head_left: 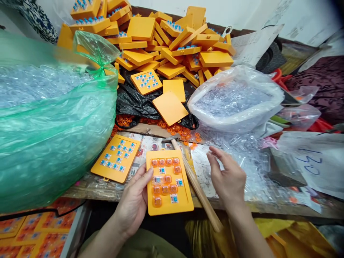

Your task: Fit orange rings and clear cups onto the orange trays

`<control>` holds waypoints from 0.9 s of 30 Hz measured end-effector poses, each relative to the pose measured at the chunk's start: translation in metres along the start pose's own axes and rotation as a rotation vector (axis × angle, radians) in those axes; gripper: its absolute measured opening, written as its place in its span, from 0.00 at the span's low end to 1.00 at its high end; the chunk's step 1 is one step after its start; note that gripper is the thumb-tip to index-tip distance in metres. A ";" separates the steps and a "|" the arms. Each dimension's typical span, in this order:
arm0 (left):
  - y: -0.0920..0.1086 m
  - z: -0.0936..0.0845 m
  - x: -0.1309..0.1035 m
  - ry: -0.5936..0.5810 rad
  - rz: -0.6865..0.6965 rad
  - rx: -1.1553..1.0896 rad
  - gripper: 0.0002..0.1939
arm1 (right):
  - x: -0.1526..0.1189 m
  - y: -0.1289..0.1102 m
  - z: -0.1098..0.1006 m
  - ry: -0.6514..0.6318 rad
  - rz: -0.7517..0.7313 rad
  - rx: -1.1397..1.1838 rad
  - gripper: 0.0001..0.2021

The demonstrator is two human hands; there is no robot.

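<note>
My left hand (135,197) grips the left edge of a yellow panel (185,200), thumb on its face. Orange translucent caps (165,189) cover most of the blue switches in its recess. A few switches show uncapped, and one at the left sits under a clear piece. My right hand (228,175) is raised to the right of the panel, apart from it, fingers curled with thumb and forefinger close together. Whatever they may hold is too small to make out. Left of the held panel lies another yellow panel (114,175) with bare blue switches.
A hammer (197,184) lies on the bench beside the held panel. A green bag (59,143) bulges at left; an opened white bag (233,96) of clear pieces stands right. Yellow panels (141,28) are heaped behind, with loose orange rings (185,132) before them. A box (77,229) holds finished-looking panels.
</note>
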State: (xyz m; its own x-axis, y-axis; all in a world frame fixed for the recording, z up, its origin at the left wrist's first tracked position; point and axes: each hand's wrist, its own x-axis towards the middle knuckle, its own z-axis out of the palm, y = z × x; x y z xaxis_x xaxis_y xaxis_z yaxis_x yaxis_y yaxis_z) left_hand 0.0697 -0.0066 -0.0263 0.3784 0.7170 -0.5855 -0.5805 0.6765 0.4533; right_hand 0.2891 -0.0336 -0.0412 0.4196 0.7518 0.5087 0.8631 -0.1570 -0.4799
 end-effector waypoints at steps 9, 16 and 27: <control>-0.011 0.008 -0.005 -0.120 0.047 0.038 0.26 | -0.042 -0.072 -0.004 -0.183 0.133 0.636 0.03; -0.016 0.005 -0.004 -0.223 0.115 0.110 0.25 | -0.048 -0.072 -0.001 -0.152 -0.074 0.534 0.10; -0.021 0.000 -0.009 -0.155 0.360 0.480 0.32 | -0.045 -0.076 0.005 -0.449 0.628 1.237 0.30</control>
State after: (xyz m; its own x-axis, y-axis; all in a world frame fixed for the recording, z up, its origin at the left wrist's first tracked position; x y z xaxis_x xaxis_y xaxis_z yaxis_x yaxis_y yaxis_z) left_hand 0.0788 -0.0271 -0.0309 0.3407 0.9060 -0.2512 -0.3157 0.3619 0.8772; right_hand 0.2032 -0.0521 -0.0308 0.3076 0.9375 -0.1627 -0.3109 -0.0626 -0.9484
